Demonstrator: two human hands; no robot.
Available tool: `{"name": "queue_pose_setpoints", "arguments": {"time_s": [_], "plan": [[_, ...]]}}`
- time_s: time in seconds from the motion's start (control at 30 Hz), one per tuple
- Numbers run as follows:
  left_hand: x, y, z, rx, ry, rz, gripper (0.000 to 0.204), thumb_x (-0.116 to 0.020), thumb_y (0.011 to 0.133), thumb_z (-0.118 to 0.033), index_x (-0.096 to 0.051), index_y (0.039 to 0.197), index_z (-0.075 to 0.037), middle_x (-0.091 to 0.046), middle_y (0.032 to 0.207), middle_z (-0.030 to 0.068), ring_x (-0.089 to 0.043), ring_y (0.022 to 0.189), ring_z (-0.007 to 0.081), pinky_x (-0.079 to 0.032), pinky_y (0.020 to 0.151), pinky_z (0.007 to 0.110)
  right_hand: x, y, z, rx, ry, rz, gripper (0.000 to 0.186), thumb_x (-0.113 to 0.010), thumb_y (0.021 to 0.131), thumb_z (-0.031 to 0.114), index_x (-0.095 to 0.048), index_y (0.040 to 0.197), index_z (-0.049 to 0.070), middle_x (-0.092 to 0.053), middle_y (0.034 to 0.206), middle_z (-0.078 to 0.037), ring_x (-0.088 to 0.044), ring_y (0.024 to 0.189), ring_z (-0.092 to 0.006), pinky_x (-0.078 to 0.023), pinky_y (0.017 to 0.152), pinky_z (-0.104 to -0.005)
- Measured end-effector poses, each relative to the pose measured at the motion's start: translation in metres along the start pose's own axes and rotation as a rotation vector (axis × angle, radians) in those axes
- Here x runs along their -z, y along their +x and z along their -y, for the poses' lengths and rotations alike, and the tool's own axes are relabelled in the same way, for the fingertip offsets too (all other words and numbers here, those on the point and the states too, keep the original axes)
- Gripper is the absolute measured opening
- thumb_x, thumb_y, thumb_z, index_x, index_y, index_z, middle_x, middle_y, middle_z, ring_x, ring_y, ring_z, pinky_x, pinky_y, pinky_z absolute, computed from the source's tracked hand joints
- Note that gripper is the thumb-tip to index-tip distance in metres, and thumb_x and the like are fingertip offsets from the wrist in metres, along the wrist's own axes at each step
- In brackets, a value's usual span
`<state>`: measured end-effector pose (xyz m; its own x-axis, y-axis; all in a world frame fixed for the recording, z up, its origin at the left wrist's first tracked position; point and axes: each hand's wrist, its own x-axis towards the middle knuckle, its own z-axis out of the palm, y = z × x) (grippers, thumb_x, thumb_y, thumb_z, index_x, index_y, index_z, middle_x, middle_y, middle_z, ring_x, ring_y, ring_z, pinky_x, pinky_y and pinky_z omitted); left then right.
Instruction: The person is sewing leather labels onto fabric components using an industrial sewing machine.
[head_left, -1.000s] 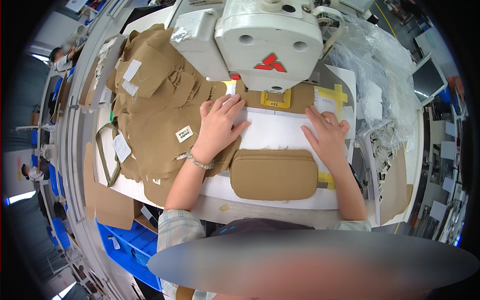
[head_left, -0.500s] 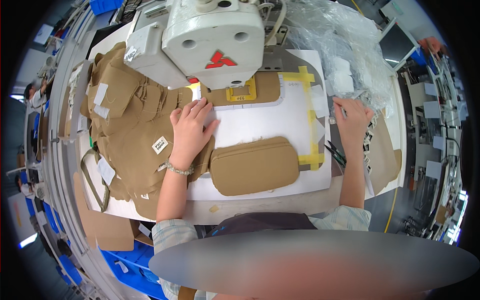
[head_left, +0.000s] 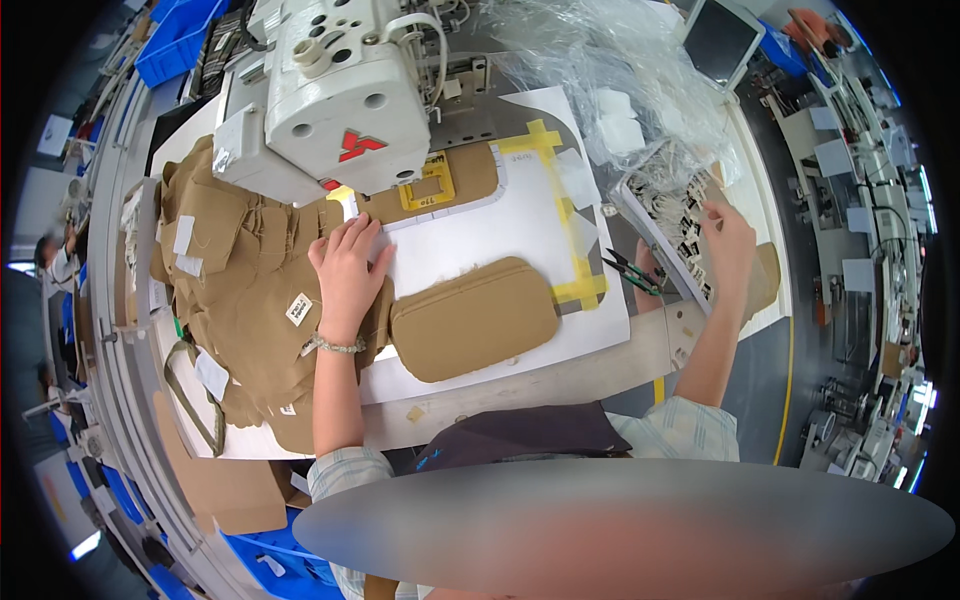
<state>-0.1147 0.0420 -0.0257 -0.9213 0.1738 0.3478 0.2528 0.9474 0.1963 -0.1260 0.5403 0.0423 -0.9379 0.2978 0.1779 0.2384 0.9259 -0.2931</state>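
Note:
My left hand [head_left: 348, 275] lies with fingers spread on the white sheet [head_left: 460, 235], beside the edge of the brown fabric piled to its left. Ahead of its fingertips, a brown fabric panel [head_left: 475, 177] sits beneath the sewing machine head [head_left: 345, 110], with a yellow frame [head_left: 432, 183] on it. A brown, rounded fabric piece [head_left: 475, 320] rests on the sheet, right of my left wrist. My right hand [head_left: 728, 245] is over a long box [head_left: 660, 240] of small black-and-white labels, fingers drawn together; whatever they hold is hidden.
A heap of brown fabric pieces [head_left: 240, 260] covers the left of the table. Green-handled thread snips [head_left: 633, 272] lie beside the label box. Clear plastic bags [head_left: 560, 50] and a monitor [head_left: 722, 42] are at the far right. Below on the left is a blue bin [head_left: 275, 560].
My view has turned to the right, so the table and machine appear shifted left. My right hand has moved right, over the labels. My left hand stays spread on the sheet.

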Motion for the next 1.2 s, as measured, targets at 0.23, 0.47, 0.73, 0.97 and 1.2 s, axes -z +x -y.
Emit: {"name": "queue_pose_setpoints", "arguments": {"time_s": [0.23,0.47,0.73,0.97,1.2], "plan": [[0.003,0.001,-0.001,-0.012,0.011,0.007,0.036,-0.072,0.084,-0.026,-0.067,0.115,-0.008,-0.065,0.125,0.0048,-0.057,0.117,0.0183,-0.031,0.102,0.045,-0.004,-0.013,-0.052,-0.068,-0.023,0.203,0.040,-0.071,0.079,0.013,-0.064,0.119,0.008,-0.066,0.110,-0.014,-0.061,0.109,-0.0320,-0.046,0.096,-0.0391],[0.003,0.001,-0.001,-0.004,-0.001,0.039,0.036,-0.071,0.084,-0.026,-0.067,0.115,-0.009,-0.064,0.126,0.0050,-0.057,0.117,0.0189,-0.030,0.102,0.046,-0.037,0.039,-0.068,0.212,0.266,0.044,0.050,-0.073,0.078,0.016,-0.058,0.125,0.007,-0.060,0.122,-0.013,-0.057,0.116,-0.0299,-0.046,0.097,-0.0387],[0.006,0.003,0.000,0.000,0.027,0.095,0.039,-0.072,0.083,-0.025,-0.066,0.117,-0.009,-0.064,0.127,0.0046,-0.057,0.117,0.0193,-0.030,0.103,0.046,-0.055,0.058,-0.073,0.232,0.215,0.111,0.048,-0.076,0.076,0.018,-0.059,0.120,0.006,-0.062,0.112,-0.012,-0.061,0.106,-0.0278,-0.047,0.091,-0.0372],[0.009,0.006,0.000,0.002,0.009,0.102,0.039,-0.072,0.082,-0.025,-0.066,0.117,-0.009,-0.064,0.127,0.0046,-0.057,0.117,0.0195,-0.030,0.103,0.046,-0.057,0.054,-0.077,0.108,0.337,0.172,0.030,-0.075,0.077,0.016,-0.063,0.101,0.001,-0.063,0.094,-0.012,-0.062,0.088,-0.0231,-0.047,0.078,-0.0323],[0.013,0.004,0.001,-0.004,-0.006,0.125,0.040,-0.073,0.082,-0.026,-0.066,0.117,-0.009,-0.063,0.129,0.0055,-0.057,0.115,0.0202,-0.031,0.103,0.046,-0.045,0.055,-0.103,-0.036,0.539,0.147,0.023,-0.074,0.080,0.011,-0.065,0.095,-0.004,-0.065,0.077,-0.006,-0.058,0.068,-0.0117,-0.045,0.065,-0.0260]]}}
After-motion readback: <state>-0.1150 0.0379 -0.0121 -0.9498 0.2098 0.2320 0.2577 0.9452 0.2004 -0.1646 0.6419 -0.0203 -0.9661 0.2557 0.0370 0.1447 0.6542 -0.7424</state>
